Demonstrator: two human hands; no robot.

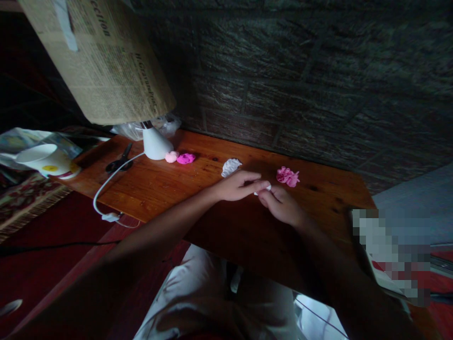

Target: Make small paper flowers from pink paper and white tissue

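Observation:
My left hand [238, 185] and my right hand [281, 203] meet above the wooden table [170, 182]. Between their fingertips is a small white piece [268, 188], perhaps of modelling clay, mostly covered by the fingers. Just behind my left hand lies a white ruffled lump [231, 166]. A pink ruffled flower shape [288, 176] rests beyond my right hand. Farther left, a pale pink lump [171, 157] and a magenta lump [186, 158] sit side by side near the lamp base.
A lamp [155, 144] with a newsprint shade [106, 61] stands at the left, its white cord [102, 189] hanging over the front edge. Scissors [120, 162] and a paper cup [49, 161] are farther left. A dark brick wall [265, 94] runs behind the table.

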